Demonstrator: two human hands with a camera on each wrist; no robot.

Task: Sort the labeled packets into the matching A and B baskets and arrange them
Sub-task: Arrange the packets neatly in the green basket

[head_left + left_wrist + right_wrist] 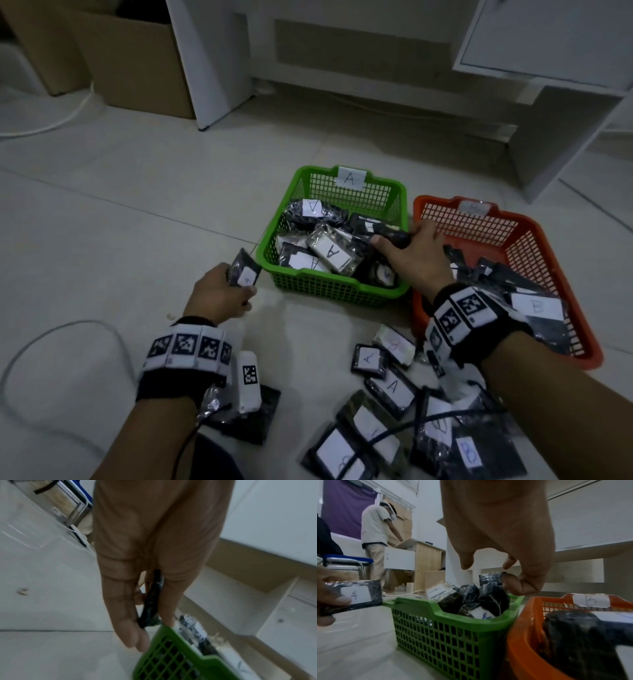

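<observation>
Setting: a pale tiled floor [137, 205], seen from above, with two mesh baskets side by side.
Green basket [342, 287]: tagged A, on the left, holding several dark packets with A labels.
Orange basket [479, 212]: tagged B, touching the green basket's right side, with dark packets piled at its near end.
Left hand [219, 294]: just left of the green basket, fingers and thumb curled round a small packet marked A [244, 270], held above the floor.
Right hand [414, 260]: over the green basket's right edge, thumb and fingers pinching a dark packet [394, 234]; its label is hidden.
Loose packets [394, 404]: scattered on the floor near the person, marked A or B.
Background: a standing person [376, 534] in the right wrist view.
</observation>
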